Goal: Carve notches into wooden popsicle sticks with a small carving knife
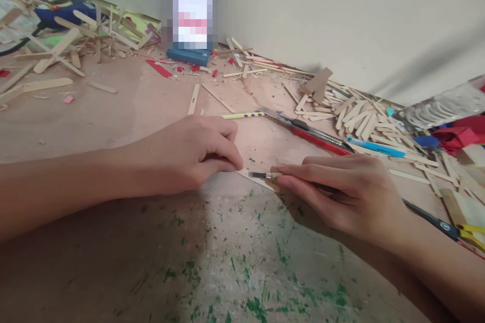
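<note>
My left hand (185, 151) is closed, its thumb and fingertips pinching one end of a wooden craft stick (254, 178) low over the table. In my right hand (344, 192) is a small tool (261, 175) with a flat dark tip and a metal collar. I cannot tell if it is a brush or a blade. Its tip points left and lies over the stick, while its handle is mostly hidden by my fingers. Beyond my hands lie a pale yellow strip with purple dots (244, 116) and a red and black box cutter (314, 133).
A heap of craft sticks (364, 118) and a blue pen (375, 147) lie at right, with scissors (447, 228) by my right forearm. Stick assemblies (56, 53) crowd the left back. A blurred-out upright screen stands on a blue block (188, 56) against the wall.
</note>
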`<state>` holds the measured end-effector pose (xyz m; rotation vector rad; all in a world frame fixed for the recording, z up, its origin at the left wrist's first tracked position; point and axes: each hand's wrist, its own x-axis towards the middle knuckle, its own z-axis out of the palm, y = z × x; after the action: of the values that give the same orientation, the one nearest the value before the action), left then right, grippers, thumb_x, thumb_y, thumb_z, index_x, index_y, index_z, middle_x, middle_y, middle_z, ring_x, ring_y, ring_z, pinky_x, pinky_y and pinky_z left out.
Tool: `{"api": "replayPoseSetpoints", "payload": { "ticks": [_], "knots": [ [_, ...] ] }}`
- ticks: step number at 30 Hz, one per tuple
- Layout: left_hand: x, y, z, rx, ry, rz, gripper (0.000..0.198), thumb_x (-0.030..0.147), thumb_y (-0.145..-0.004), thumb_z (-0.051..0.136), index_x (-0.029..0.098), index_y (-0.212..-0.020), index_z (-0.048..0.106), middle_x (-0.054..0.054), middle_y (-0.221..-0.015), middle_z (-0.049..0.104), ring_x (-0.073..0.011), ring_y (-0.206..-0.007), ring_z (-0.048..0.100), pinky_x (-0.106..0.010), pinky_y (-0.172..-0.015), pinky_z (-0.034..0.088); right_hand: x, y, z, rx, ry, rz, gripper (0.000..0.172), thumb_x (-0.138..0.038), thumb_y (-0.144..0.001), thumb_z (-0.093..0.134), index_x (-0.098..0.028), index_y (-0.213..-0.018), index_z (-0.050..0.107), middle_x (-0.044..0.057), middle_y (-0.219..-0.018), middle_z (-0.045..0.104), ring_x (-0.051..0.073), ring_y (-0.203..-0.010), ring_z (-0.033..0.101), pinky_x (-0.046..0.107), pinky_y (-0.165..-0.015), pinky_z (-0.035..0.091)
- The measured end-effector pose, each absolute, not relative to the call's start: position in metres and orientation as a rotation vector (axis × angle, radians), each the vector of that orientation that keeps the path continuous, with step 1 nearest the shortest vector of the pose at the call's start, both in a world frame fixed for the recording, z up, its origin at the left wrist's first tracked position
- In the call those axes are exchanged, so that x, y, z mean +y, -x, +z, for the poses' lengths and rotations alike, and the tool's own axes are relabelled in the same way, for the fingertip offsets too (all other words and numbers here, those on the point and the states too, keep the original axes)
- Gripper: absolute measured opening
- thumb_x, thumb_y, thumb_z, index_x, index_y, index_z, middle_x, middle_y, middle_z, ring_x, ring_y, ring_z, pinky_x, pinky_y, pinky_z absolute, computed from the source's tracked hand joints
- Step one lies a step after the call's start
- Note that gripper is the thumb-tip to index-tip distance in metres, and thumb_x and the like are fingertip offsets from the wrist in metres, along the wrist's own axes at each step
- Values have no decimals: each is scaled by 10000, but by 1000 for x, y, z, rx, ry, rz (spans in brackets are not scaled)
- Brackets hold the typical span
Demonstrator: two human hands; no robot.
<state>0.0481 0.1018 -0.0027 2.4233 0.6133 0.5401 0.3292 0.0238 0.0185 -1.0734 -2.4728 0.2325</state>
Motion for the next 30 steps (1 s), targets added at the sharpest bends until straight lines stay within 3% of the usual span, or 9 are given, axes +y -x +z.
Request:
{"api": "replayPoseSetpoints", "payload": {
  "ticks": [6, 10, 14, 19, 30],
  "knots": [
    [101, -48, -6, 512, -2464, 566, 401, 60, -983, 552, 309, -1007, 865, 5, -1078, 738, -136, -974, 659, -259, -864, 473, 21, -332, 23, -2519, 971, 333, 86, -193, -1024, 740, -190, -1102, 773, -19, -721, 678, 82, -568, 577, 256, -524, 408],
    [100, -48, -6, 611, -2455, 630, 305, 158, -1053, 575, 259, -1116, 856, -6, -1093, 771, -136, -953, 685, -255, -840, 481, 20, -328, 23, -2537, 935, 360, 142, -168, -1024, 734, -152, -1160, 770, -7, -744, 701, 82, -583, 602, 257, -546, 426],
    [99, -49, -6, 580, -2490, 641, 278, 148, -1041, 587, 206, -1003, 857, -20, -1065, 796, -136, -953, 707, -244, -863, 483, 17, -327, 23, -2552, 936, 404, 132, -168, -1037, 710, -147, -1153, 769, 0, -744, 711, 87, -573, 611, 274, -525, 418],
    [101, -50, -9, 588, -2529, 702, 281, 167, -1056, 585, 232, -1007, 854, -6, -1018, 782, -139, -952, 685, -253, -873, 463, 12, -325, 26, -2604, 943, 418, 142, -168, -1055, 679, -162, -1176, 753, 28, -878, 785, 108, -654, 683, 290, -571, 467],
    [103, -50, -14, 584, -2450, 687, 261, 199, -1047, 603, 255, -985, 850, 16, -983, 772, -128, -898, 686, -248, -818, 447, 14, -326, 27, -2529, 1019, 334, 143, -163, -1045, 699, -145, -1164, 777, -31, -706, 651, 68, -565, 567, 261, -522, 376]
  ]
}}
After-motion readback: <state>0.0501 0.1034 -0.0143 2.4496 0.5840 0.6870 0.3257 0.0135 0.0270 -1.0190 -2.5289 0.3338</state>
